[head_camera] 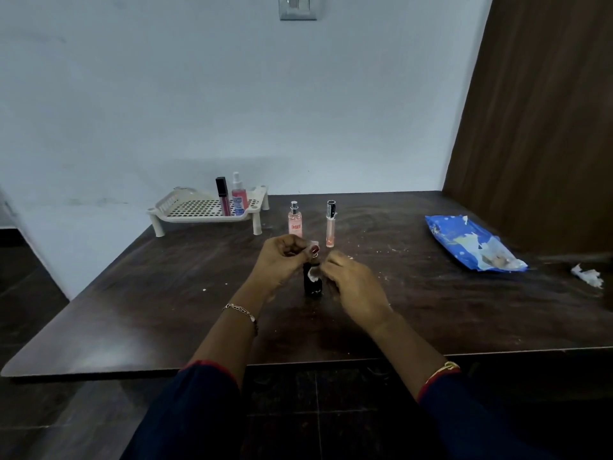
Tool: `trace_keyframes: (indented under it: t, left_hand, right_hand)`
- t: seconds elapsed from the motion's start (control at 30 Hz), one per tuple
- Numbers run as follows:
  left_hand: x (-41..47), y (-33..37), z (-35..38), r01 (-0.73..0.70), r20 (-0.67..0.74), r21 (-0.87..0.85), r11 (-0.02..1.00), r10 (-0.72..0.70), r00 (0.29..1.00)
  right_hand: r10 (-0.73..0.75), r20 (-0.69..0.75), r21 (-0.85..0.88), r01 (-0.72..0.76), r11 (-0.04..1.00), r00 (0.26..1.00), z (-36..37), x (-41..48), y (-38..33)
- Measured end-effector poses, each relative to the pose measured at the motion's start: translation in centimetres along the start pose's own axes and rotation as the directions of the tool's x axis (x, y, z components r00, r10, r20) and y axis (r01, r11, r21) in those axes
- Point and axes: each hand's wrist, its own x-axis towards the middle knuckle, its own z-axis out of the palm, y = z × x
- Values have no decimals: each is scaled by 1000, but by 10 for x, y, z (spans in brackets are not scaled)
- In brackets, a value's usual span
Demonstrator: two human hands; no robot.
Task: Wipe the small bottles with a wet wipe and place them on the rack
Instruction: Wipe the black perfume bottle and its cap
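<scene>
the left hand (282,258) pinches the top of the dark bottle (312,283) to steady it upright on the bench (166,293) while the right hand's (351,280) fingers (326,267) press a wipe (312,275) against it, short of the rack (205,209).

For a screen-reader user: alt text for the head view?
Left hand and right hand wipe a black bottle on a dark table. Two bottles wait behind; two stand on the white rack.
</scene>
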Motion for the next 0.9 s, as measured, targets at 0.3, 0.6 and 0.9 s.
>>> trace_keyframes:
  t: [0.3,0.6,0.9]
  left_hand:
    - [-1,-2,0,9,-12,4,1000,-9,1000]
    - [0,2,-2,26,-7,60,998,-25,1000]
    - [0,0,0,20,-40,104,994,-16,999]
  right_hand:
    - [103,-84,-2,-103,995,991,2,-1,-2]
    - [213,-204,131,-189,973,955,11,-2,-1]
    - [459,-248,364,-357,860,853,26,0,3]
